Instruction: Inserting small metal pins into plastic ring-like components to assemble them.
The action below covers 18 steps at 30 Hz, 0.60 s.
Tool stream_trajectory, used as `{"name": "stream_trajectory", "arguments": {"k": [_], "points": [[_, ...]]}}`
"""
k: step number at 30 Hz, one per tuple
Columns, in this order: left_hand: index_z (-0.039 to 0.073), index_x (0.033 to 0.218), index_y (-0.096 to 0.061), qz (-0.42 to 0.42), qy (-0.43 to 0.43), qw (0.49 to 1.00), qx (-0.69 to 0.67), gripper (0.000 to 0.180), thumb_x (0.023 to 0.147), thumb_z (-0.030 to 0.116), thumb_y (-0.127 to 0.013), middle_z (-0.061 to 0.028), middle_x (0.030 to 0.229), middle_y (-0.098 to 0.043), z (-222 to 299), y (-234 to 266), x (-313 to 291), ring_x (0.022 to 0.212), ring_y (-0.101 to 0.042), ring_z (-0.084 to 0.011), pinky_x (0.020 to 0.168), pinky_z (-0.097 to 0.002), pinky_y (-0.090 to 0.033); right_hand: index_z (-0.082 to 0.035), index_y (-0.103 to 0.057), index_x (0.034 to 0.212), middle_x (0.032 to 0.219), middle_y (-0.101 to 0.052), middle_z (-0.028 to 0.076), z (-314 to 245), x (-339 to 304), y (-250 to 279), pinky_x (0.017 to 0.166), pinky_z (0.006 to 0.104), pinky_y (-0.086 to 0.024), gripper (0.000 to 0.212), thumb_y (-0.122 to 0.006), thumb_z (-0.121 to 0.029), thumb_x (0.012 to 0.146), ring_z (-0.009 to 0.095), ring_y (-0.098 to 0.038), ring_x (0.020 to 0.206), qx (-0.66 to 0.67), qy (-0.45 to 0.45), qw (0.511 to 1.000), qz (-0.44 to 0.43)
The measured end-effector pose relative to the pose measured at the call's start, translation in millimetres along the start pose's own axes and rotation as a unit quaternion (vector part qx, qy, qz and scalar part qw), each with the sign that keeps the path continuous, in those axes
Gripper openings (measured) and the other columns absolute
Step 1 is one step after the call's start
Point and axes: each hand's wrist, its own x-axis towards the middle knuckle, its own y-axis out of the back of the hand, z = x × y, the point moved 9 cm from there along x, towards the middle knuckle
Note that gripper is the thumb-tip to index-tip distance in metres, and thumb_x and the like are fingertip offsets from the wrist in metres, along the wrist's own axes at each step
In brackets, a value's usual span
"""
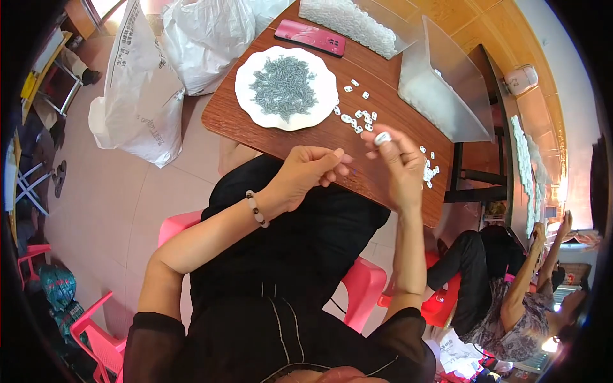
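Note:
My right hand (403, 167) is raised over the table's near edge, pinching a small white plastic piece (382, 138) between thumb and finger. Left of it, my left hand (305, 173) is closed in a pinch at the edge; whatever sits between its fingertips is too small to make out. A white scalloped plate (244, 96) beyond my left hand carries a heap of small grey screws (281, 88). Loose white two-holed pieces (367, 119) are scattered between the plate and my right hand, with another small pile (429, 175) right of that hand.
A pink phone (311, 38) lies behind the plate on the brown wooden table (220, 112). Clear bags of white pieces (440, 89) stand at the far right side. White sacks (143, 89) rest on the floor at left. Another person (511, 306) sits at lower right, arms raised.

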Motion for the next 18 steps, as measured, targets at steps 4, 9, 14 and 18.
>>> {"name": "stream_trajectory", "arguments": {"k": [4, 9, 14, 18], "points": [[0.001, 0.104, -0.069, 0.006, 0.017, 1.000, 0.019, 0.029, 0.097, 0.028, -0.061, 0.0003, 0.081, -0.067, -6.2, 17.4, -4.7, 0.066, -0.053, -0.0038, 0.061, -0.0177, -0.042, 0.001, -0.066, 0.115, 0.096, -0.073, 0.007, -55.1, 28.9, 42.3, 0.072, 0.0210, -0.049, 0.027, -0.060, -0.018, 0.097, 0.006, -0.062, 0.082, -0.127, 0.065, 0.985, 0.094], [0.000, 0.102, -0.070, -0.028, -0.012, 0.998, 0.047, 0.029, 0.097, 0.026, -0.060, -0.0006, 0.079, -0.067, -4.2, 17.2, -10.3, 0.064, -0.054, -0.0037, 0.058, -0.0174, -0.043, 0.003, -0.066, 0.114, 0.093, -0.072, 0.007, -98.8, 78.6, 115.6, 0.076, 0.0225, -0.049, 0.029, -0.063, -0.020, 0.096, 0.009, -0.064, 0.085, -0.288, 0.156, 0.925, 0.194], [-0.003, 0.101, -0.070, -0.039, -0.021, 0.997, 0.056, 0.031, 0.097, 0.026, -0.060, -0.0036, 0.080, -0.068, -2.6, 16.4, -12.6, 0.064, -0.054, -0.0041, 0.056, -0.0173, -0.043, 0.003, -0.068, 0.109, 0.087, -0.073, 0.010, -104.6, 108.8, 170.9, 0.076, 0.0260, -0.051, 0.030, -0.065, -0.021, 0.092, 0.013, -0.068, 0.082, -0.412, 0.174, 0.858, 0.255], [-0.002, 0.100, -0.071, -0.045, -0.015, 0.997, 0.062, 0.029, 0.097, 0.025, -0.061, -0.0032, 0.079, -0.067, -3.4, 15.2, -11.7, 0.064, -0.054, -0.0041, 0.056, -0.0174, -0.043, -0.006, -0.072, 0.106, 0.087, -0.072, 0.015, -96.5, 120.7, 187.8, 0.076, 0.0358, -0.052, 0.034, -0.067, -0.032, 0.085, 0.028, -0.070, 0.080, -0.566, 0.128, 0.765, 0.279]]}}
